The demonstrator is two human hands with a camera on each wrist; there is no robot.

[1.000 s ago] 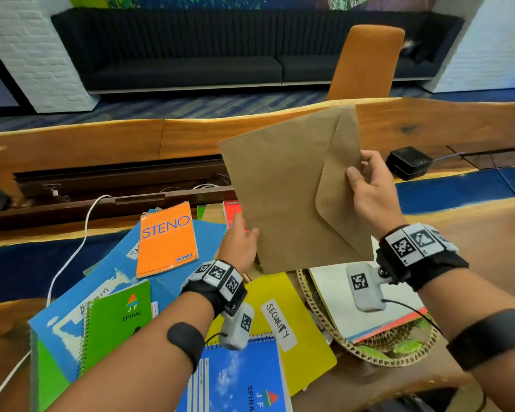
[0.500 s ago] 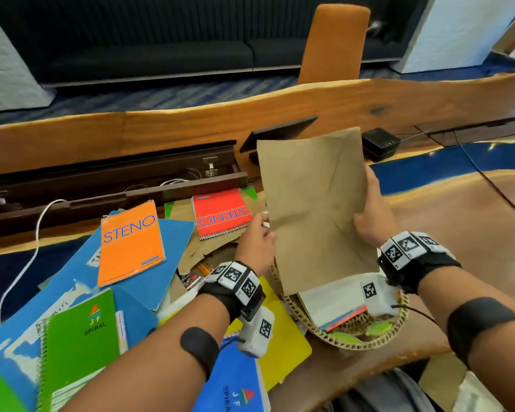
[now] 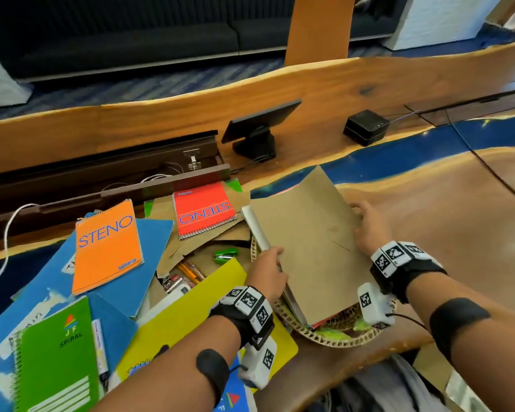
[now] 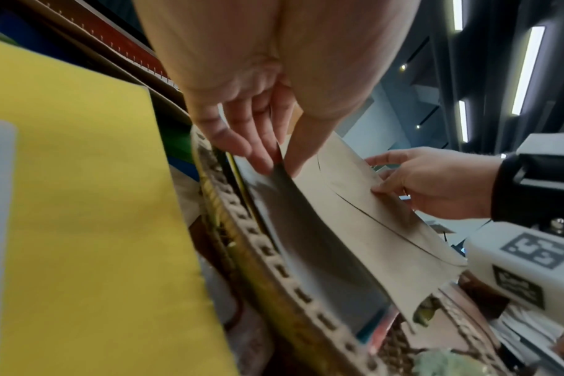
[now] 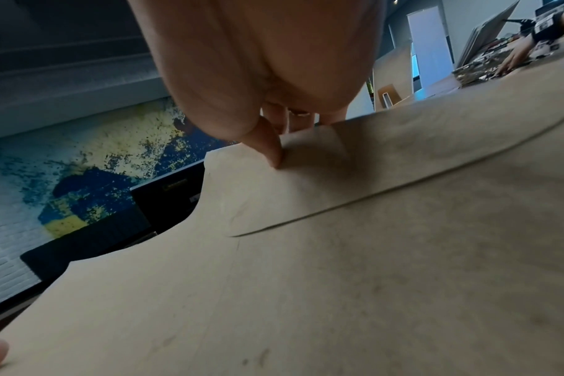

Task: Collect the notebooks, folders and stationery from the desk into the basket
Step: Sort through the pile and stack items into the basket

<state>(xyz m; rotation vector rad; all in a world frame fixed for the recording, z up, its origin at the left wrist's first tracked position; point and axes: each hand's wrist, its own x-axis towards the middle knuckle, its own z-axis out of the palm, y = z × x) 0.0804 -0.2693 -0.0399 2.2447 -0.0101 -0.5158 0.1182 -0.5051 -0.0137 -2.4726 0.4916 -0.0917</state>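
To our left the desk is crowded: an orange STENO pad (image 3: 107, 245) lies on blue folders (image 3: 152, 242), a red STENO pad (image 3: 204, 212) sits upside down on loose brown card, and a green spiral notebook (image 3: 57, 358) and a yellow folder (image 3: 191, 310) lie nearest us. Pencils (image 3: 191, 270) and a green stapler (image 3: 226, 254) show in a gap between them.

We hold a large brown envelope (image 3: 309, 242), plain and matte with its curved flap seam facing up, tilted over the woven basket (image 3: 324, 334) on top of a white-edged book already standing there. Our left hand (image 3: 269, 272) pinches its left edge, thumb above and fingers (image 4: 242, 142) below. Our right hand (image 3: 369, 230) grips the right edge, thumb on top and fingers under.

The desk (image 3: 458, 221) is polished wood with blue resin bands; a small screen (image 3: 259, 126) and a black box (image 3: 366, 126) stand beyond, with a dark sofa (image 3: 131, 34) behind.
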